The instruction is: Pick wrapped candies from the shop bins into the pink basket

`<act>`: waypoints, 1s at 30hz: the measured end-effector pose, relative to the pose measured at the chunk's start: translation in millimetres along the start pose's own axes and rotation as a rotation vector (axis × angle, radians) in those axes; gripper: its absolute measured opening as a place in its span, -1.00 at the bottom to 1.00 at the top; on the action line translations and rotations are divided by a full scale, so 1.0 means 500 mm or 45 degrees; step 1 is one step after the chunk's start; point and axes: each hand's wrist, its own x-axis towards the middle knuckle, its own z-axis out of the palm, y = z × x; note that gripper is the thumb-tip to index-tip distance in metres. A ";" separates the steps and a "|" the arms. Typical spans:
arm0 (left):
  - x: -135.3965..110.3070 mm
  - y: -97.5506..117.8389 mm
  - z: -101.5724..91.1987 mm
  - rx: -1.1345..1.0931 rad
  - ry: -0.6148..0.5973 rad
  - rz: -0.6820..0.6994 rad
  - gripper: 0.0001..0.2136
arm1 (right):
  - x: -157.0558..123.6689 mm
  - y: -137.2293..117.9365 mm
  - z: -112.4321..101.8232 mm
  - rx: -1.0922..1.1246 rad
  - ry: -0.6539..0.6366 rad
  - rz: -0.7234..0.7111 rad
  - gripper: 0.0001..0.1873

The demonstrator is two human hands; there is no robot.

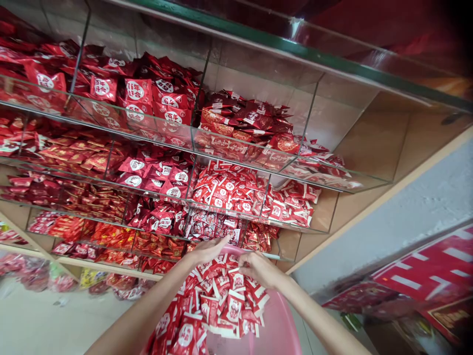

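Hard to make out: the bags (22, 276) low on the far left are a red and green blur, and the print on the stock is too small to read.
Cut off: both forearms leave by the bottom edge, as does the near rim of the pink basin (281, 330). The red sign (436, 266) on the right runs out of the frame, and the far right corner is dark.
Hands: two, both bare, close together over the basin.
Left hand (209, 249): open and flat, fingers stretched towards the shelf (236, 162), over the far rim of the basin.
Right hand (260, 268): just beside the left, fingers curled down onto the heap. I cannot tell whether it grips anything.
Basin: one, low in the middle, just in front of the shelf.
Sachets (218, 301): red and white, too many to count. They are heaped in the basin under both hands, more to its left, and its right side shows bare pink.
Shelf tiers: four that I can count, split by upright glass dividers (197, 88) and piled with red packets.
In the way: a glass front lip on each tier stands before the stock.
Around: pale floor (37, 320) on the left, grey wall (424, 197) on the right.
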 end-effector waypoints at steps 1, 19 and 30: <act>0.000 0.000 0.000 0.004 0.009 0.005 -0.25 | -0.001 -0.001 0.001 -0.006 0.012 -0.005 -0.92; -0.006 0.018 -0.004 0.107 0.043 -0.048 -0.21 | 0.006 -0.004 -0.248 -0.258 0.605 0.040 -0.76; 0.000 0.009 0.000 0.066 0.034 -0.059 -0.20 | 0.078 0.121 -0.313 -0.691 0.500 0.244 -0.77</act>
